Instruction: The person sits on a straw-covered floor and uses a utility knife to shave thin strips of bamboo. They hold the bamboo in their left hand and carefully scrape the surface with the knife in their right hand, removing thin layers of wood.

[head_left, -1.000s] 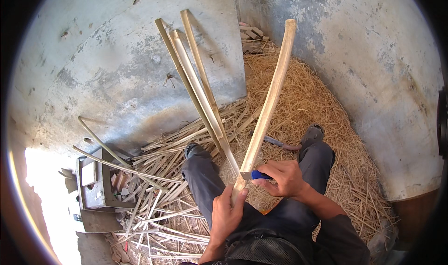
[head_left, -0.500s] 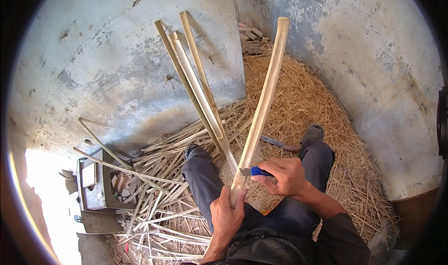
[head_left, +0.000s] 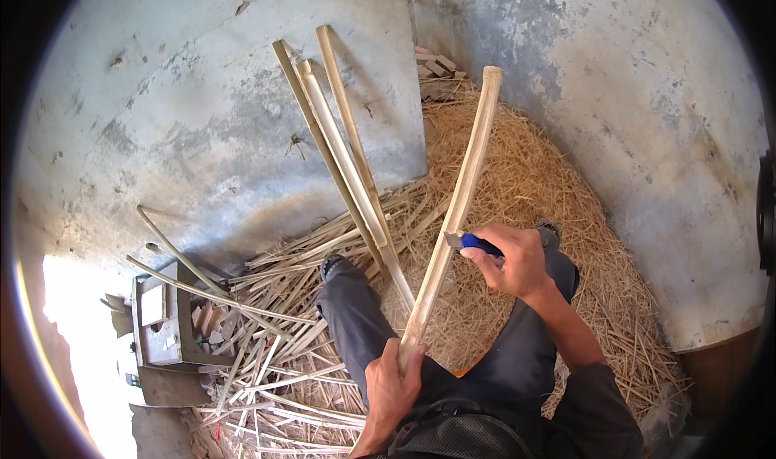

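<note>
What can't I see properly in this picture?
All in the head view:
- Strip: the left hand hides its lower end.
- Knife: the right hand covers part of its handle; its cutting edge is too small to make out.
- Scraps: too small to tell what each is.
- Bright patch: glare hides whatever is there.

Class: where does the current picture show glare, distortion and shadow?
Head view: the bright patch at lower left is blown out to white; head view: corners go black, and the held strip looks bowed, possibly from the fisheye lens; head view: shadow falls on the wall beside the leaning strips.
</note>
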Demonstrator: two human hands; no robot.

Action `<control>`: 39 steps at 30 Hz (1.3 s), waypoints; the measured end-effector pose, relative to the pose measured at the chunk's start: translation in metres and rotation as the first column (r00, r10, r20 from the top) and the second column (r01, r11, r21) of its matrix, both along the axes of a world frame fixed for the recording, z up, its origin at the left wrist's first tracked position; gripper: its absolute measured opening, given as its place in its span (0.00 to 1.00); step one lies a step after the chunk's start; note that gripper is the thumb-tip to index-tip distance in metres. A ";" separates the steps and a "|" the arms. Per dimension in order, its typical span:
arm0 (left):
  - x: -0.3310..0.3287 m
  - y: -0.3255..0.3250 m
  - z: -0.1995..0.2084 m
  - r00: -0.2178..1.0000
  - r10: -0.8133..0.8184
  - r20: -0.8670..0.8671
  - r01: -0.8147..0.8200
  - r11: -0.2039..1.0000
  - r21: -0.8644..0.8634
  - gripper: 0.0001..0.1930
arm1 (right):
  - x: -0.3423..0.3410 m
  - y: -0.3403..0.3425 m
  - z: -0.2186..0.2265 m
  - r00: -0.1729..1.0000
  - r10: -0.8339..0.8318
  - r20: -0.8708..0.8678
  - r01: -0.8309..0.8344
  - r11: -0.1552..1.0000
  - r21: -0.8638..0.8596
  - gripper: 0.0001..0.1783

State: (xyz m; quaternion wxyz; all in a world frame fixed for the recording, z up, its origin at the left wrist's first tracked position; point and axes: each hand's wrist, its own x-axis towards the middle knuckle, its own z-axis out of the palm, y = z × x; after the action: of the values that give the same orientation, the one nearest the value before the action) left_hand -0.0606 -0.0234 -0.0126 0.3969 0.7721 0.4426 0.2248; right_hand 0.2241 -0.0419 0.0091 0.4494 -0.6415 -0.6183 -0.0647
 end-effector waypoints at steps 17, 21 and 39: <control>-0.029 -0.001 -0.005 0.997 0.018 -0.070 -0.024 0.996 -0.081 0.20 | 0.036 0.038 0.000 0.999 0.002 0.051 -0.007 0.994 0.110 0.19; -0.037 -0.004 -0.005 0.996 0.018 -0.091 -0.028 0.994 -0.109 0.21 | 0.059 0.054 0.001 0.994 -0.025 0.102 0.020 0.998 0.058 0.26; -0.070 -0.016 -0.009 0.998 -0.026 -0.064 0.008 0.965 -0.263 0.21 | 0.132 0.096 -0.017 0.972 -0.180 0.152 0.196 0.976 -0.098 0.28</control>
State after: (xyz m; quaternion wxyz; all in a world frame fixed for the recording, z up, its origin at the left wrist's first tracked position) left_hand -0.1303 -0.0398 -0.0212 0.4824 0.7236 0.4750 0.1347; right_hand 0.3566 0.0546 -0.0083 0.3593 -0.7151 -0.5879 -0.1178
